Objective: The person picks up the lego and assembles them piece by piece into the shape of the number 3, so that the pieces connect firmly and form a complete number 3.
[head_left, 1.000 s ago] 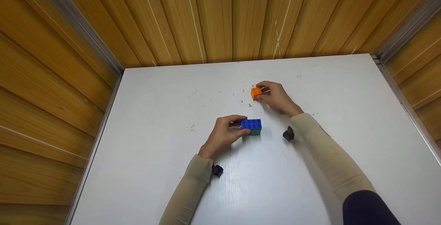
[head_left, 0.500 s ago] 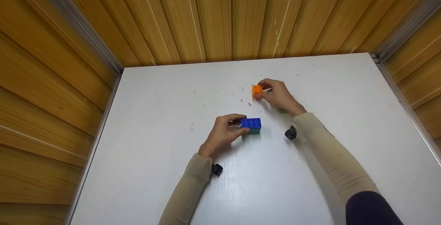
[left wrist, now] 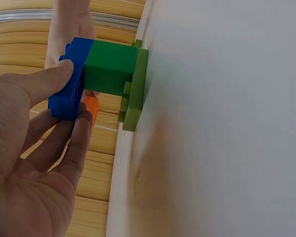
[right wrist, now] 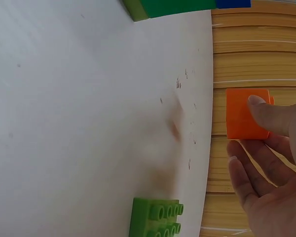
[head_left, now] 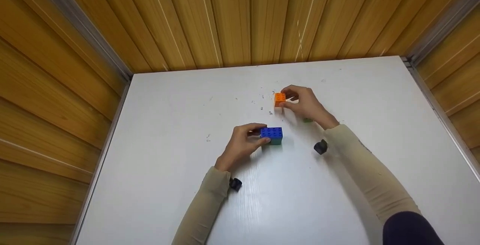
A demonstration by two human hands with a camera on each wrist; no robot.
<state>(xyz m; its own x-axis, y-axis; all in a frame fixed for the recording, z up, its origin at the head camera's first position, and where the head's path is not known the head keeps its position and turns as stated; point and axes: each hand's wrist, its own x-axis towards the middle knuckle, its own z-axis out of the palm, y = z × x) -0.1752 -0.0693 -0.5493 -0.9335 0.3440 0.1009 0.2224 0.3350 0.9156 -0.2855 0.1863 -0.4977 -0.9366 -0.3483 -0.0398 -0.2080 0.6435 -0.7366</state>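
My left hand (head_left: 242, 143) pinches the blue brick (head_left: 272, 132) at the top of a small stack. Below it, in the left wrist view, come a green brick (left wrist: 110, 66) and a flatter light green brick (left wrist: 135, 98), which appears to rest on the table. Farther back and to the right, my right hand (head_left: 306, 102) holds an orange brick (right wrist: 244, 116) between thumb and fingers, raised off the tabletop. A loose light green studded brick (right wrist: 155, 219) lies on the table; in the head view my right wrist mostly covers it.
The white table (head_left: 168, 106) meets wood-look panel walls (head_left: 232, 20) at the back and sides. Small dark marks dot its surface near the orange brick. A black wrist camera (head_left: 320, 146) sits by the right sleeve, another wrist camera (head_left: 235, 184) by the left.
My right hand has shifted slightly right with the orange brick, and the loose light green brick has come into sight under the wrist. The left hand keeps its hold on the stack.
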